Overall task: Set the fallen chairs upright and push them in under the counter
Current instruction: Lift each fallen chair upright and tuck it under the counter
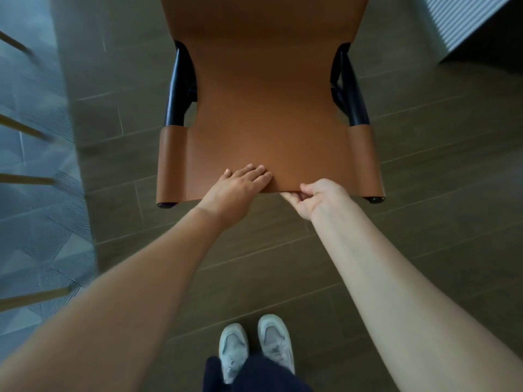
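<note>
The chair [268, 94], brown leather slung on a black frame [178, 89], is directly ahead of me on the floor [424, 193], its near leather edge at my hands. Whether every leg is down cannot be seen.

My left hand [240, 183] lies flat on the leather with fingers straight and grips nothing; I judge that it steadies the panel. My right hand [317, 198] pinches the same edge, thumb on top and fingers curled beneath, which gives the hold for steering.

My shoes [254, 346] stand behind the chair, square to it. A ribbed panel [464, 21] at far right may be the counter side. Carpet [34, 193] borders the left.
</note>
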Demonstrator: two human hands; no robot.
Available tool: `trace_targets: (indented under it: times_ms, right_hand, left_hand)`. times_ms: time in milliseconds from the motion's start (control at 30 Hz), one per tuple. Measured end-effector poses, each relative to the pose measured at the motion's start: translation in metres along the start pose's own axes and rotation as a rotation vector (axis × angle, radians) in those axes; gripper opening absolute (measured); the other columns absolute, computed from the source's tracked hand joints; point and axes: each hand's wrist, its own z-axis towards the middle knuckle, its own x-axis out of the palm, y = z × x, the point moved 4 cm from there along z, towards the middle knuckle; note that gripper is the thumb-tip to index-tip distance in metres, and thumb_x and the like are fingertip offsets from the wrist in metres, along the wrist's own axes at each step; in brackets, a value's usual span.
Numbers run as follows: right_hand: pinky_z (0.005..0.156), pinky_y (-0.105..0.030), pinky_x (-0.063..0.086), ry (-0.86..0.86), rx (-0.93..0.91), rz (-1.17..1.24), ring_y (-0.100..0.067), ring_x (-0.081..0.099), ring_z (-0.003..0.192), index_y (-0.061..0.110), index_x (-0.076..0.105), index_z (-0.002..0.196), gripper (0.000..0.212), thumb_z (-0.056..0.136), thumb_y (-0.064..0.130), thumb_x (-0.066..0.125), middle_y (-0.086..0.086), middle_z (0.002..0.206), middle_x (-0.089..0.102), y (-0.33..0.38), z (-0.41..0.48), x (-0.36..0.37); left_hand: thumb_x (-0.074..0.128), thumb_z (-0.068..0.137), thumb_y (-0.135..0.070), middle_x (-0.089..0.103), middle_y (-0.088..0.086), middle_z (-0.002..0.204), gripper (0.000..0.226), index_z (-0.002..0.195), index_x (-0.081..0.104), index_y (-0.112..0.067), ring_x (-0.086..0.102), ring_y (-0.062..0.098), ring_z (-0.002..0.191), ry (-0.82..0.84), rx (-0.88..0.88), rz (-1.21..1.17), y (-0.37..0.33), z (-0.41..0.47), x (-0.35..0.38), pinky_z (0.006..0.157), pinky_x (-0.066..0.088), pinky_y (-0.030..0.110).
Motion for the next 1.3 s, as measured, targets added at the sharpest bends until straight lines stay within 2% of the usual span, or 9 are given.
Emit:
trace_targets:
  times_ms: [167,300,433,500,600,833,933,1033,1300]
  right_hand:
    - [0.100,-0.058,0.039,-0.007,-0.065,-0.060,-0.042,0.048,0.127,-0.001,0.044,0.135,0.041,0.099,-0.013,0.032,-0.021,0.133,0.050,0.049,-0.064,0.056]
    - [0.102,-0.061,0.039,0.029,-0.142,-0.096,-0.043,0.043,0.132,-0.005,0.038,0.140,0.047,0.095,-0.019,0.030,-0.025,0.138,0.044,0.090,-0.105,0.105]
    - [0.093,-0.059,0.049,0.043,-0.221,-0.163,-0.041,0.049,0.127,-0.007,0.040,0.137,0.048,0.092,-0.023,0.036,-0.026,0.122,0.050,0.133,-0.135,0.157]
    - [0.086,-0.056,0.054,0.044,-0.255,-0.189,-0.040,0.053,0.119,-0.004,0.044,0.133,0.047,0.090,-0.023,0.039,-0.023,0.104,0.051,0.154,-0.150,0.188]
    - [0.084,-0.056,0.055,0.055,-0.308,-0.212,-0.038,0.052,0.098,0.001,0.047,0.127,0.048,0.088,-0.026,0.039,-0.024,0.112,0.049,0.183,-0.165,0.229]
    - [0.068,-0.053,0.057,0.110,-0.408,-0.286,-0.032,0.051,0.069,0.002,0.044,0.106,0.038,0.084,-0.028,0.038,-0.017,0.086,0.045,0.256,-0.185,0.325]
    - [0.070,-0.054,0.058,0.120,-0.443,-0.306,-0.032,0.050,0.067,0.006,0.046,0.120,0.052,0.083,-0.028,0.034,-0.013,0.087,0.042,0.276,-0.189,0.356]
    - [0.055,-0.046,0.059,0.116,-0.472,-0.309,-0.026,0.051,0.070,0.006,0.045,0.132,0.061,0.082,-0.026,0.032,-0.008,0.089,0.041,0.293,-0.189,0.382]
    - [0.059,-0.042,0.061,0.121,-0.465,-0.265,-0.019,0.058,0.065,0.013,0.051,0.118,0.044,0.088,-0.016,0.035,-0.002,0.090,0.052,0.331,-0.188,0.448]
  left_hand:
    - [0.037,0.090,0.005,0.016,0.002,0.161,0.071,0.154,0.017,-0.019,0.016,0.018,0.148,0.029,0.043,0.045,0.004,0.017,-0.093,0.116,0.027,0.044]
    - [0.043,0.087,0.002,0.026,0.005,0.158,0.071,0.153,0.020,-0.015,0.036,0.019,0.140,0.045,0.135,0.142,0.008,0.041,-0.176,0.109,0.032,0.027]
    - [0.048,0.084,0.003,0.043,0.002,0.149,0.069,0.149,0.033,-0.016,0.050,0.019,0.129,0.041,0.159,0.119,0.019,0.069,-0.256,0.101,0.042,0.028]
    - [0.046,0.085,0.004,0.048,0.002,0.145,0.067,0.148,0.036,-0.018,0.051,0.020,0.127,0.022,0.141,0.098,0.027,0.085,-0.293,0.102,0.043,0.031]
    - [0.043,0.090,0.002,0.049,0.004,0.144,0.058,0.145,0.038,-0.015,0.051,0.021,0.128,0.027,0.138,0.119,0.032,0.111,-0.336,0.103,0.042,0.034]
    - [0.036,0.090,0.005,0.046,0.007,0.146,0.058,0.144,0.040,-0.015,0.047,0.027,0.131,-0.075,0.056,0.082,0.056,0.170,-0.426,0.104,0.041,0.043]
    - [0.035,0.093,0.003,0.045,0.004,0.147,0.056,0.145,0.039,-0.016,0.045,0.025,0.132,-0.095,0.034,0.051,0.068,0.190,-0.451,0.105,0.039,0.042]
    - [0.040,0.092,0.001,0.043,0.001,0.149,0.058,0.146,0.037,-0.018,0.044,0.022,0.133,-0.089,0.021,0.033,0.079,0.209,-0.474,0.106,0.039,0.040]
    - [0.038,0.102,-0.028,0.048,-0.001,0.146,0.041,0.140,0.047,-0.017,0.044,0.020,0.133,-0.159,-0.035,-0.053,0.104,0.259,-0.525,0.107,0.037,0.038]
